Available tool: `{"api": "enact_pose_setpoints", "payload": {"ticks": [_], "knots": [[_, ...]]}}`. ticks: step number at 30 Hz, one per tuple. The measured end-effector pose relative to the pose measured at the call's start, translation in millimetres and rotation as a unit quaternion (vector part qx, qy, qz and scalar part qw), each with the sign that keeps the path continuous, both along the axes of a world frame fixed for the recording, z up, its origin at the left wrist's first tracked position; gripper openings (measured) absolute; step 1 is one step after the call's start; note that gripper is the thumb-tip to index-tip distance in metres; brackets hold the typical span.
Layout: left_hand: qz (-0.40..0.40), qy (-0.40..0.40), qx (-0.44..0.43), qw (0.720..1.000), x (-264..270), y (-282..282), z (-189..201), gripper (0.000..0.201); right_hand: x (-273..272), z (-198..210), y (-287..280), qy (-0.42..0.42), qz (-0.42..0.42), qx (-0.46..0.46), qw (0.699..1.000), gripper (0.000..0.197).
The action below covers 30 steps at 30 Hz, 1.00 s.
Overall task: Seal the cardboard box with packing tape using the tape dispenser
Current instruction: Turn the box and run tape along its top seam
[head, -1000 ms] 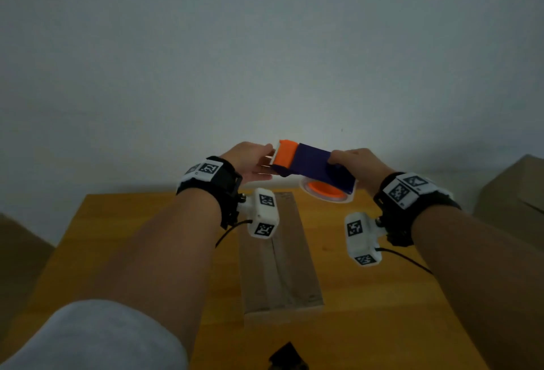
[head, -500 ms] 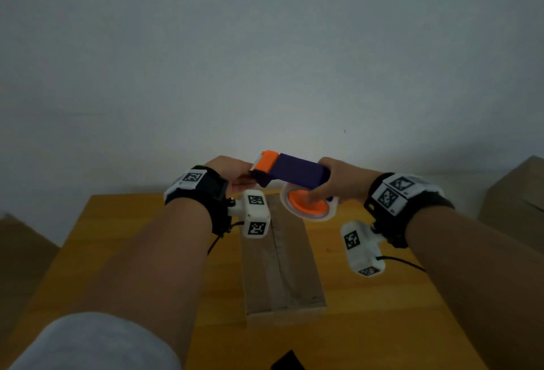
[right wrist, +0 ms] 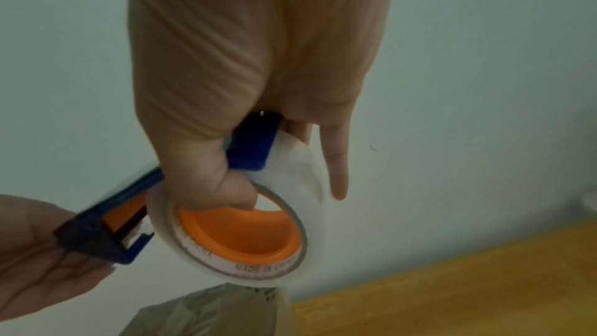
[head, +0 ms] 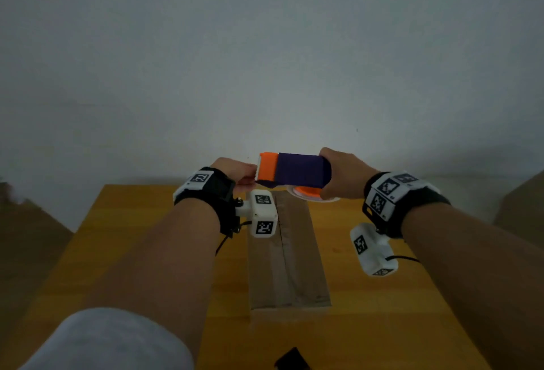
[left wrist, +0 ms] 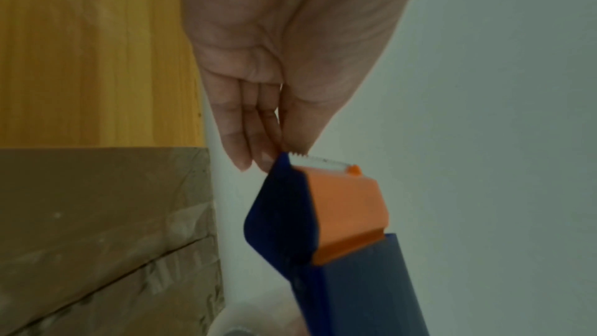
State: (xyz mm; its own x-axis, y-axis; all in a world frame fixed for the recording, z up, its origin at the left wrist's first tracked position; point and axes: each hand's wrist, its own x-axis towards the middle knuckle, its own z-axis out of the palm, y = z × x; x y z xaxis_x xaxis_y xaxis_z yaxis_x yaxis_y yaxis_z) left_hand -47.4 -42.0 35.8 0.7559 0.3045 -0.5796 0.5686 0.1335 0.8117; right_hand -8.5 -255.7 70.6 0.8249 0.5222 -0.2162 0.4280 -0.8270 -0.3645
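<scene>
A blue and orange tape dispenser point(head: 294, 172) hangs in the air over the far end of the cardboard box point(head: 285, 258). My right hand point(head: 326, 181) grips its handle, thumb hooked into the orange core of the white tape roll point(right wrist: 245, 234). My left hand point(head: 250, 177) is at the orange cutter end. In the left wrist view its thumb and fingers point(left wrist: 258, 142) pinch together right at the toothed blade point(left wrist: 320, 161), where the tape end sits. The clear tape itself hardly shows. The box lies flat on the wooden table point(head: 147, 237), its flaps closed, with old tape marks along the centre seam point(left wrist: 129, 265).
A plain wall stands right behind the table's far edge. Brown cardboard shapes flank the table at left point(head: 29, 237) and right point(head: 521, 205). A small dark object point(head: 291, 359) lies at the table's near edge. Wrist cameras hang under both wrists above the box.
The dispenser shifted left and lowered toward the box's far end, then tipped level so less of the roll faces me. Both hands stayed on it.
</scene>
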Motion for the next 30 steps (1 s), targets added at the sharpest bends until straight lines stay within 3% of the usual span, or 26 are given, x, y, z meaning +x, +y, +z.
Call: {"api": "enact_pose_setpoints", "payload": {"ticks": [4,8,12,19,22,26,30], "knots": [[0.026,-0.01,0.014,1.0,-5,0,-7,0.01,4,0,-1,-0.011,0.013,-0.034,0.999,0.051],[0.056,0.012,0.059,0.997,-17,30,-19,0.019,12,8,-24,-0.032,0.006,-0.115,0.993,0.041],[0.048,0.013,0.068,0.996,-29,33,-26,0.009,21,7,-34,-0.06,0.012,-0.151,0.987,0.044],[0.019,0.029,0.135,0.99,-20,26,-34,0.004,34,-9,-39,-0.068,0.01,-0.098,0.993,0.049],[0.005,0.026,0.161,0.987,-12,22,-38,0.021,40,-15,-42,-0.065,-0.001,-0.101,0.993,0.046],[0.006,0.024,0.174,0.984,-4,15,-41,0.007,47,-20,-47,-0.069,-0.021,-0.126,0.989,0.044],[0.02,0.017,0.175,0.984,0,12,-45,0.029,51,-23,-48,-0.069,-0.025,-0.13,0.989,0.045]]}}
